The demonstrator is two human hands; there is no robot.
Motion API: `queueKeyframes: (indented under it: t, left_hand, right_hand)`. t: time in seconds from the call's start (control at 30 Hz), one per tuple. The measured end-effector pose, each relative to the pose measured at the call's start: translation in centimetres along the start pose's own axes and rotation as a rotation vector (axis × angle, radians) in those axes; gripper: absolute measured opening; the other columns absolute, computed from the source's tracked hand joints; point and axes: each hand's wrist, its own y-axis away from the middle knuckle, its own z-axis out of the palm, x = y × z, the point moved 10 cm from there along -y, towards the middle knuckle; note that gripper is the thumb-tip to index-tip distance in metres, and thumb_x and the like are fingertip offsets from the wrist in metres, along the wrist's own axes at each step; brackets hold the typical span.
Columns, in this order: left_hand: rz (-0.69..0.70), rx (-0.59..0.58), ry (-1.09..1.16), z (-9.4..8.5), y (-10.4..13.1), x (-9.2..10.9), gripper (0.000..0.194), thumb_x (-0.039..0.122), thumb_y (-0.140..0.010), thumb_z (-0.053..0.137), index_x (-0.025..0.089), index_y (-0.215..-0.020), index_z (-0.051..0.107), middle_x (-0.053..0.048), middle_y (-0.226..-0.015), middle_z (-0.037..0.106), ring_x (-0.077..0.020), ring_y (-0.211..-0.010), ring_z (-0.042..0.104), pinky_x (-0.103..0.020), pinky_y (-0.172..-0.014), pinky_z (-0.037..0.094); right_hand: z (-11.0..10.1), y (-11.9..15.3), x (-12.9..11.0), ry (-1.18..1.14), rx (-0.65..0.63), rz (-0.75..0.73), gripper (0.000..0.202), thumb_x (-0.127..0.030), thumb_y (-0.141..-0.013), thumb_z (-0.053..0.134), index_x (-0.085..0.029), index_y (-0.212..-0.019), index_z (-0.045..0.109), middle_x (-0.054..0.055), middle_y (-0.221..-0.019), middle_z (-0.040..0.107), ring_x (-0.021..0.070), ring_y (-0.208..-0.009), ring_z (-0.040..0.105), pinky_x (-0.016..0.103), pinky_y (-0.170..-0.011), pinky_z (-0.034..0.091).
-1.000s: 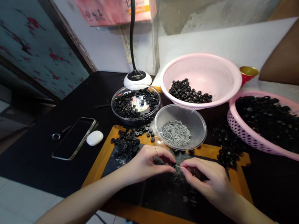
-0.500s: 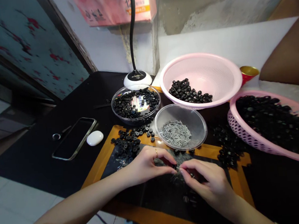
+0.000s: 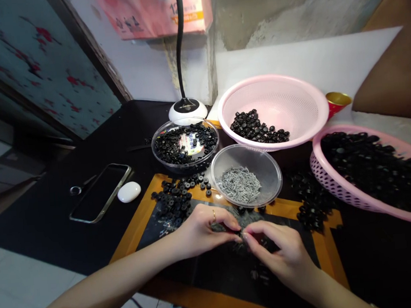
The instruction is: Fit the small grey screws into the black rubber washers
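Observation:
My left hand (image 3: pixel 205 231), a ring on one finger, pinches a small dark piece that its fingertips mostly cover. My right hand (image 3: pixel 284 248) meets it tip to tip, thumb and forefinger pressed together over something too small to make out. Both are above the dark work mat (image 3: pixel 215 276) edged with orange tape. Just beyond them stands a clear bowl of small metal pins (image 3: pixel 240 184). Loose black perforated discs (image 3: pixel 175 199) lie in a heap left of the bowl. Other black parts (image 3: pixel 312 207) are piled to the right of my hands.
A clear round tray (image 3: pixel 154 153) holds black discs. Two pink baskets, one at the back (image 3: pixel 303 94) and one at right (image 3: pixel 321 173), contain black parts. A phone (image 3: pixel 100 193), a white oval object (image 3: pixel 129 192) and a lamp base (image 3: pixel 187 112) are on the table.
Both hands shift very slightly left in the picture along with the whole scene. The fingertips stay together, and the dark piece at my left fingertips shows less.

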Motion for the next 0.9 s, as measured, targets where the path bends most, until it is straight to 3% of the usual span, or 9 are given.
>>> queueKeyframes:
  t: [0.17,0.33,0.47,0.6,0.7,0.9]
  left_hand:
    - [-0.108,0.032,0.021,-0.2,-0.2,-0.7,0.016,0.022,-0.071,0.075,0.01,-0.077,0.068,-0.008,-0.079,0.073,-0.0156,-0.072,0.068,-0.023,-0.068,0.054]
    - [-0.244,0.073,0.11,-0.6,-0.1,-2.3,0.019,0.024,-0.069,0.076,0.01,-0.08,0.068,-0.007,-0.079,0.072,-0.014,-0.069,0.067,-0.023,-0.065,0.055]
    - [-0.328,0.09,0.2,-0.7,0.2,-3.4,0.021,0.023,-0.069,0.076,0.009,-0.082,0.067,-0.006,-0.081,0.071,-0.0132,-0.072,0.067,-0.023,-0.069,0.055]
    - [-0.357,0.072,0.207,-0.4,0.4,-3.7,0.021,0.023,-0.069,0.076,0.009,-0.082,0.067,-0.006,-0.08,0.071,-0.0132,-0.072,0.067,-0.023,-0.07,0.055]
    - [-0.352,0.06,0.205,-0.2,0.4,-3.6,0.022,0.024,-0.07,0.075,0.009,-0.083,0.067,-0.006,-0.081,0.071,-0.0136,-0.072,0.067,-0.024,-0.07,0.055]
    - [-0.337,0.078,0.213,-0.5,0.3,-3.3,0.021,0.022,-0.069,0.075,0.009,-0.082,0.067,-0.007,-0.079,0.071,-0.0135,-0.07,0.067,-0.024,-0.068,0.056]
  right_hand:
    - [-1.0,-0.6,0.1,0.01,-0.004,0.076,0.006,-0.018,-0.085,0.057,-0.019,-0.085,0.062,0.001,-0.07,0.064,0.0135,-0.059,0.059,0.024,-0.056,0.048]
    - [-6.4,-1.7,1.1,0.302,0.194,0.079,0.015,-0.021,-0.089,0.05,-0.019,-0.081,0.062,0.004,-0.077,0.065,0.0165,-0.067,0.061,0.027,-0.06,0.048]
    - [-9.3,-2.4,3.3,0.655,0.313,-0.019,0.021,-0.018,-0.089,0.046,-0.012,-0.099,0.064,0.014,-0.097,0.064,0.0252,-0.091,0.059,0.038,-0.082,0.048]
    - [-8.1,-3.1,6.7,0.896,0.149,-0.026,0.029,-0.014,-0.089,0.047,-0.007,-0.113,0.061,0.016,-0.108,0.063,0.0292,-0.095,0.054,0.044,-0.086,0.047]
    - [-7.0,-3.1,7.7,0.921,0.04,-0.008,0.026,-0.015,-0.089,0.05,-0.008,-0.11,0.063,0.014,-0.102,0.066,0.028,-0.09,0.054,0.043,-0.084,0.049]
    - [-7.2,-2.9,6.8,0.826,0.097,-0.016,0.02,-0.016,-0.089,0.049,-0.008,-0.098,0.064,0.015,-0.092,0.066,0.028,-0.087,0.058,0.043,-0.081,0.05]
